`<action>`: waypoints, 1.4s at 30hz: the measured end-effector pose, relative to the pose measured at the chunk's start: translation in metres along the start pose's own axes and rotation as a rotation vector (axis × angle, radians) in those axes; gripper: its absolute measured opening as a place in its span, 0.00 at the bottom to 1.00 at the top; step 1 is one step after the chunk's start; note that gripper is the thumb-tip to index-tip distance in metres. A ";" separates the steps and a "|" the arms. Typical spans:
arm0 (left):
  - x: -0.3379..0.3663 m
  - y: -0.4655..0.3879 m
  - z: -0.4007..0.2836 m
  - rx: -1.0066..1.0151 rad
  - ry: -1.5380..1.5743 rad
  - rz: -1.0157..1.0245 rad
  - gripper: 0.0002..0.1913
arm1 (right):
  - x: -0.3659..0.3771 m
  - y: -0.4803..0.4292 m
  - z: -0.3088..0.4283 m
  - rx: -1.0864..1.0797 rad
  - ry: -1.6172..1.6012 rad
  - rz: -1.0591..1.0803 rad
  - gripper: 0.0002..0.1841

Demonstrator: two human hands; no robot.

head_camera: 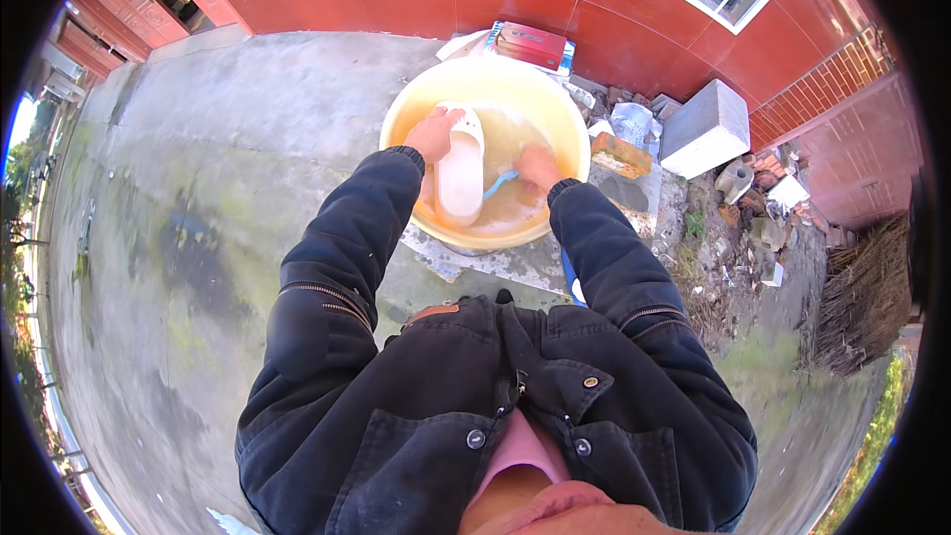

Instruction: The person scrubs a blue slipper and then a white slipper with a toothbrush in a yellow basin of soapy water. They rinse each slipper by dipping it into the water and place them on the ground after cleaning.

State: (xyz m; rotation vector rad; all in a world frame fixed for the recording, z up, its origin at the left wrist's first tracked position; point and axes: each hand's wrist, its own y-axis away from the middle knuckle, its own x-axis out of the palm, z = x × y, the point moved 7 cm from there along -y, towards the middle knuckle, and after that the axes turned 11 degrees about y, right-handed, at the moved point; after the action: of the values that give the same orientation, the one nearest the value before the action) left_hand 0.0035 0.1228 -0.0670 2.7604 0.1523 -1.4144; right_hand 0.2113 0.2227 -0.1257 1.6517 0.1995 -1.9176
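A round yellow plastic basin [577, 126] with cloudy, sudsy water stands before me. My left hand [435, 135] grips a white slide sandal [461, 178] at its strap end, over the left part of the basin; the sole lies lengthwise towards me. In the right part of the basin my right hand [536, 166] is partly under the water, its fingers hidden. From it a blue strip-like handle [501, 184] runs towards the sandal; the tool's far end is hidden in the murky water, so its kind cannot be told.
Behind the basin a red box [530, 45] lies by the red wall. To the right are a brick [621, 155], a white block [706, 128], rubble and a heap of dry brush [865, 297]. Concrete ground [223, 163] stretches left. A slab lies under the basin.
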 end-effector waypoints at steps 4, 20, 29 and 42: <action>0.003 0.009 0.007 -0.126 -0.080 -0.085 0.30 | -0.059 -0.006 0.025 -0.034 -0.094 -0.126 0.31; 0.023 0.003 0.015 -0.439 0.086 -0.082 0.23 | -0.007 -0.013 -0.005 -0.223 -0.046 -0.095 0.13; 0.021 0.012 0.011 -0.390 0.013 -0.057 0.19 | -0.050 0.023 0.048 -0.389 -0.197 -0.252 0.15; 0.037 0.002 0.021 -0.338 0.062 -0.028 0.23 | -0.044 0.001 0.047 -0.457 -0.164 -0.263 0.17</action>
State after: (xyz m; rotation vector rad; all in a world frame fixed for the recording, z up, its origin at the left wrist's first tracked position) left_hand 0.0083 0.1221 -0.1091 2.5321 0.3942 -1.1804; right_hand 0.1738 0.2140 -0.0734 1.2050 0.7589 -1.9957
